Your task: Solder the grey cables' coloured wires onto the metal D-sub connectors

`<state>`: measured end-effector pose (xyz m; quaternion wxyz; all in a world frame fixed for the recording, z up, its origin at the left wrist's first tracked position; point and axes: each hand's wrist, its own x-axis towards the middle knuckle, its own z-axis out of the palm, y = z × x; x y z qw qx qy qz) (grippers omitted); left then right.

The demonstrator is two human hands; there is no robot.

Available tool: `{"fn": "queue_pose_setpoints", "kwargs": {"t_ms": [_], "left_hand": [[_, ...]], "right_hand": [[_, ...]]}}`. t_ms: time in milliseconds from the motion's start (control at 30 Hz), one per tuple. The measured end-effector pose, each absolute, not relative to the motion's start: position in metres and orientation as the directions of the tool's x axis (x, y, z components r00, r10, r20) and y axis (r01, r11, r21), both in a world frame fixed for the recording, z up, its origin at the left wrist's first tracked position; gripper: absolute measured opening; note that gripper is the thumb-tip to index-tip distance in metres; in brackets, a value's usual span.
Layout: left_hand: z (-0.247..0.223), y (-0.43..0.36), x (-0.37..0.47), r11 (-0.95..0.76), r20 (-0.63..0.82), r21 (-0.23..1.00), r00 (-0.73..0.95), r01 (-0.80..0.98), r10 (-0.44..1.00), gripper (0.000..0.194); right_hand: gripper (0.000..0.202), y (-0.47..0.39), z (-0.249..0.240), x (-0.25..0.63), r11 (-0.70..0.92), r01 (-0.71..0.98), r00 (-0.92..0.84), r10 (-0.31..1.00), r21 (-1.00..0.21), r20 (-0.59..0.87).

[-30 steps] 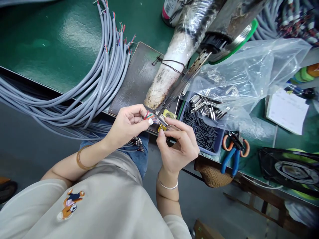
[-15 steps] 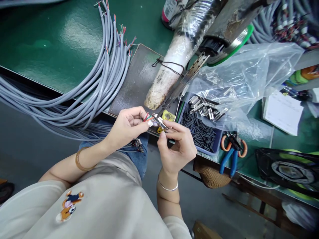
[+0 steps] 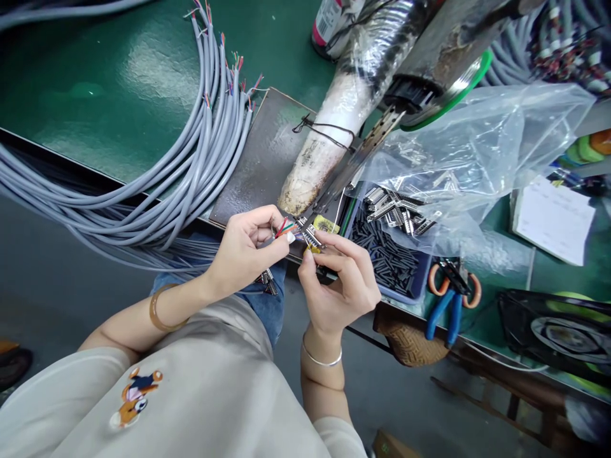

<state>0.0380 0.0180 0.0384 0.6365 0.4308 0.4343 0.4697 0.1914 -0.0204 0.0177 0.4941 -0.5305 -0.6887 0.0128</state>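
Observation:
My left hand [image 3: 251, 245] is closed, thumb and fingers pinching a fan of thin coloured wires [image 3: 285, 228], red and green among them. These wires run to a small metal multi-pin connector [image 3: 312, 236]. My right hand [image 3: 341, 273] grips the connector's right end between bent fingers, its thumb close to a thin pale wire below. Just above the connector hangs the tip of a soldering iron [image 3: 329, 184], which partly covers it. Behind the connector lies a yellow sponge-like piece [image 3: 325, 224]. Finer contact at the pins is too small to tell.
Grey cables [image 3: 191, 159] with stripped ends lie at left. A blue bin [image 3: 420, 289] holds black sleeves, with loose connectors [image 3: 398, 210] and a plastic bag [image 3: 477, 140] over it. Right are pliers [image 3: 449, 305], a paper pad [image 3: 554, 219] and a black fan [image 3: 563, 334]. A white-wrapped tube [image 3: 329, 121] slants overhead.
The view has shifted slightly, so the bench things sit a little further right. The connector has tilted a little under the iron's tip; both hands keep their hold.

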Motion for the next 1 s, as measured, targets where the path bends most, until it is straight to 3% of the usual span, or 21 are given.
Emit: {"fn": "queue_pose_setpoints", "kwargs": {"t_ms": [367, 767, 1000], "left_hand": [[0.0442, 0.0187, 0.0365, 0.263, -0.218, 0.941, 0.213, -0.211, 0.952, 0.024], [0.0426, 0.0167, 0.0373, 0.208, -0.184, 0.962, 0.143, -0.176, 0.972, 0.019], [0.0416, 0.0183, 0.0366, 0.226, -0.197, 0.962, 0.184, -0.152, 0.963, 0.022]], "right_hand": [[0.021, -0.0266, 0.0125, 0.1921, 0.466, 0.796, -0.056, 0.692, -0.387, 0.719], [0.018, -0.0207, 0.0171, 0.1886, 0.418, 0.767, 0.025, 0.738, -0.486, 0.674], [0.020, -0.0242, 0.0167, 0.1876, 0.448, 0.793, -0.026, 0.701, -0.412, 0.712]]}}
